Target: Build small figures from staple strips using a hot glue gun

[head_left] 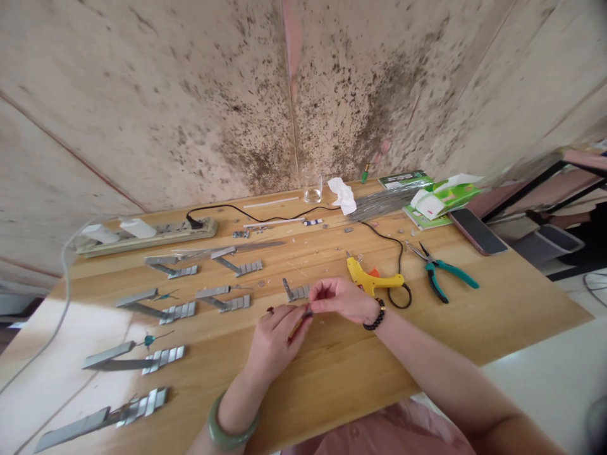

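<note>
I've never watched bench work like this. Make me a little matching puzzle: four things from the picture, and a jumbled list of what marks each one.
1. Left hand
2. Glue gun
3. Right hand
4. Pliers

A. teal and black handles
B. dark beaded bracelet at the wrist
C. yellow body, orange trigger
D. green bangle at the wrist

Pairs: 1-D, 2-C, 3-B, 4-A

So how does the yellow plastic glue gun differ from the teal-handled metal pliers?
The yellow plastic glue gun has an orange trigger; the metal pliers with teal-and-black handles have none. The glue gun ends in one short nozzle, while the pliers end in two metal tips, spread open. Both lie on the wooden table.
</note>
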{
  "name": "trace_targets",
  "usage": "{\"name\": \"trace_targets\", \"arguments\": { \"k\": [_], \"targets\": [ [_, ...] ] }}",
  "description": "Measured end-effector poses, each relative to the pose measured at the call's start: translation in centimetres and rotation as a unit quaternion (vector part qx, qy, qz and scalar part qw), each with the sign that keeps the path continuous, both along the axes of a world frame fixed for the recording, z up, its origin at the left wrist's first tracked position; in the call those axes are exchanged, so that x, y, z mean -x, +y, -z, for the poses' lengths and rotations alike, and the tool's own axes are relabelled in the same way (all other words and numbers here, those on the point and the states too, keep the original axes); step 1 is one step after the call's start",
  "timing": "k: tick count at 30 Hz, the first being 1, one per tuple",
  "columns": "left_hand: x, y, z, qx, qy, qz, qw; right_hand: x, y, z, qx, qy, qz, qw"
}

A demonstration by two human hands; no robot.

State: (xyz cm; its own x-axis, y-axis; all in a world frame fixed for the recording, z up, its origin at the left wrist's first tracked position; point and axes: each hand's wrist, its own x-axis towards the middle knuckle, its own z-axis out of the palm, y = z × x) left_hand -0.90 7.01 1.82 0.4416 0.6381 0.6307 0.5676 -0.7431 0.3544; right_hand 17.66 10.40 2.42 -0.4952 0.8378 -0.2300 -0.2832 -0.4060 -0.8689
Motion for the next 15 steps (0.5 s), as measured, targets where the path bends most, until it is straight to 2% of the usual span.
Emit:
{"name": "trace_targets", "arguments": {
  "k": [6,15],
  "targets": [
    [-0.12,-0.11,-0.28,0.003,0.01,0.012,1.0,-0.1,-0.15,0.02,0.016,0.013,-0.025,0.999],
    [-0.18,-0.11,-0.14,-0.011,0.007,-0.002,1.0,0.07,-0.21,0.03,-0.017,-0.006,0.008,1.0]
  ]
}}
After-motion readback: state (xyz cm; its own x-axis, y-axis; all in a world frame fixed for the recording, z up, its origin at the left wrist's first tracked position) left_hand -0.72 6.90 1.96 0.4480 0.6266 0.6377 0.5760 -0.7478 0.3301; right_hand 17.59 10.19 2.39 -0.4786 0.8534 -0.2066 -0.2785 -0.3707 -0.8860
